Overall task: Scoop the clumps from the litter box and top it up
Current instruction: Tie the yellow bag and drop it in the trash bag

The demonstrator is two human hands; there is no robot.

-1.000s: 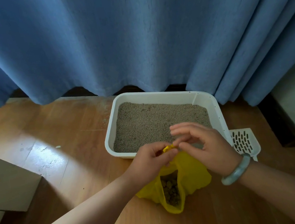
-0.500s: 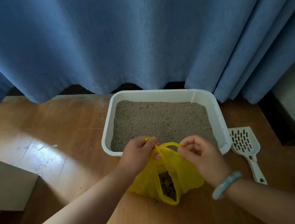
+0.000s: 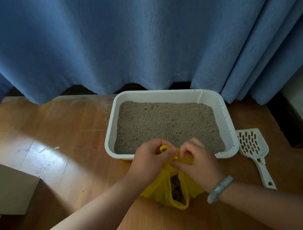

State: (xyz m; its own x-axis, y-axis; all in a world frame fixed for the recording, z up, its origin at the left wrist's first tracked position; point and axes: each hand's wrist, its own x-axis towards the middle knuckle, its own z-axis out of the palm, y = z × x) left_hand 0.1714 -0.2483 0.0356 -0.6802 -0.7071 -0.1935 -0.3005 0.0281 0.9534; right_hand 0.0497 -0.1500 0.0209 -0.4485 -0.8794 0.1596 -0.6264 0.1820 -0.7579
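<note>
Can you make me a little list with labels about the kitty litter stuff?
left hand: pinches a handle of the yellow bag
right hand: pinches its other handle
yellow bag: on the floor, brown clumps inside
litter box: filled with grey litter, behind the bag
scoop: lying on the floor right of the box

The left grip (image 3: 152,160) and right grip (image 3: 197,161), apart half a second ago, have drawn together just before the litter box's (image 3: 109,139) near rim, bunching the yellow bag's (image 3: 161,190) handles between them.
</note>
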